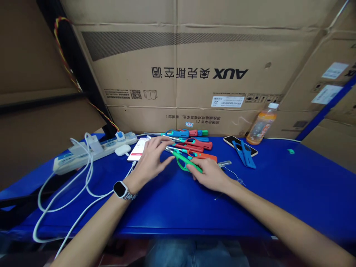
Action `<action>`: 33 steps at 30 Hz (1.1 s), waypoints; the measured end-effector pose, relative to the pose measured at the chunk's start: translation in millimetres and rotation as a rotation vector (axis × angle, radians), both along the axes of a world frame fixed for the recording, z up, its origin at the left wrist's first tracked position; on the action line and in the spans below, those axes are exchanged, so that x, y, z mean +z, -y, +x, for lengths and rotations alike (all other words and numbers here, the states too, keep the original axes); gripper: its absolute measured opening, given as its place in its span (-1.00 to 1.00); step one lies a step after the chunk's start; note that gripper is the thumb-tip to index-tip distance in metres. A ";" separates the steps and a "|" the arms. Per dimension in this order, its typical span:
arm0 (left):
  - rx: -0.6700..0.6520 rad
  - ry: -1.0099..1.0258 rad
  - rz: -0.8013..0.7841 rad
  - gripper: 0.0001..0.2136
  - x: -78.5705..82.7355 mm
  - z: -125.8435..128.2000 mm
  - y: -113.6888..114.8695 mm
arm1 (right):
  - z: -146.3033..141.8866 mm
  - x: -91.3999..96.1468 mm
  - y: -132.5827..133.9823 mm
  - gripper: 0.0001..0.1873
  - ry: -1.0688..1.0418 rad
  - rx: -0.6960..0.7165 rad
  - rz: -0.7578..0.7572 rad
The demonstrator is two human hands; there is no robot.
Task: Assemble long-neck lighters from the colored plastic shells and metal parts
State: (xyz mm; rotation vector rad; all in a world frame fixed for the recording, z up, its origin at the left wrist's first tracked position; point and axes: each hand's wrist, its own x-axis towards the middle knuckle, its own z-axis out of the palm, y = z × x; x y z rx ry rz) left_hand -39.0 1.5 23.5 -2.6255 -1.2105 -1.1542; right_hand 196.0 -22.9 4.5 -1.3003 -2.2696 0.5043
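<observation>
The right hand (210, 174) is clamped on the green utility lighter (184, 159), the left hand (150, 160) stands with thumb and fingers apart near its nozzle, and forward drift could snag the orange utility lighter (207, 156) just beyond the grip.

A smartwatch (120, 189) with a dark, rounded-rectangular face and a silver-toned link band (130, 196) circles the left wrist (134, 183); the hands (210, 173) and forearms (261, 208) are bare, and blurred blue denim (169, 254) shows below.

Blue table (172, 211), lighters (200, 144), phones (229, 139), power strip (111, 144), bottle (261, 127)
</observation>
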 end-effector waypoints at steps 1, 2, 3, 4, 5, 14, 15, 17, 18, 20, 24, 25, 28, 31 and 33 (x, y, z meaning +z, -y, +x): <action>0.103 0.083 0.054 -0.69 1.6 3.3 1.6 | -2.2 -2.1 -1.3 -0.54 -0.099 -0.007 -0.072; 0.185 0.174 0.077 -0.68 2.3 6.6 2.4 | -4.3 -4.1 -2.6 -0.50 -0.196 -0.006 -0.145; 0.234 0.264 0.049 -0.71 2.1 10.0 2.0 | -6.6 -6.0 -3.6 -0.48 -0.283 -0.002 -0.210; 0.231 0.347 -0.041 -0.75 1.0 13.3 0.5 | -9.2 -7.7 -4.3 -0.46 -0.357 0.005 -0.263; 0.178 0.421 -0.183 -0.75 -1.0 16.3 -2.1 | -12.2 -9.1 -4.4 -0.46 -0.420 0.018 -0.302; -0.206 0.860 -0.917 -0.62 -8.5 22.8 -12.0 | -27.8 -11.7 -8.7 -0.44 -0.489 0.154 -0.325; -0.195 0.857 -0.919 -0.62 -6.5 21.0 -10.6 | -22.5 -10.3 -12.9 -0.45 -0.454 0.131 -0.281; -0.172 0.838 -0.923 -0.61 -2.4 17.2 -8.4 | -8.5 -6.9 -22.7 -0.56 -0.331 0.023 -0.154; -0.170 0.824 -0.928 -0.60 -0.7 15.7 -7.7 | -1.0 -5.2 -27.7 -0.65 -0.230 -0.043 -0.080; -0.180 0.783 -0.929 -0.60 1.8 13.6 -6.4 | 11.7 -2.3 -37.0 -0.82 -0.001 -0.104 0.072; -0.157 0.580 -0.864 -0.59 4.2 13.4 -2.9 | 18.6 0.7 -48.5 -0.78 0.310 0.003 0.263; -0.135 0.516 -0.830 -0.59 4.3 13.5 -1.9 | 16.8 1.0 -49.9 -0.77 0.349 0.028 0.281; -0.067 0.338 -0.692 -0.62 3.5 13.3 0.2 | 9.0 0.6 -51.5 -0.77 0.410 0.045 0.305; -0.018 0.149 -0.541 -0.66 1.2 11.1 -0.2 | 3.7 -2.8 -51.6 -0.81 0.385 0.032 0.311; -0.005 0.035 -0.457 -0.67 -1.3 8.7 -1.5 | 2.7 -6.2 -52.1 -0.85 0.269 0.005 0.280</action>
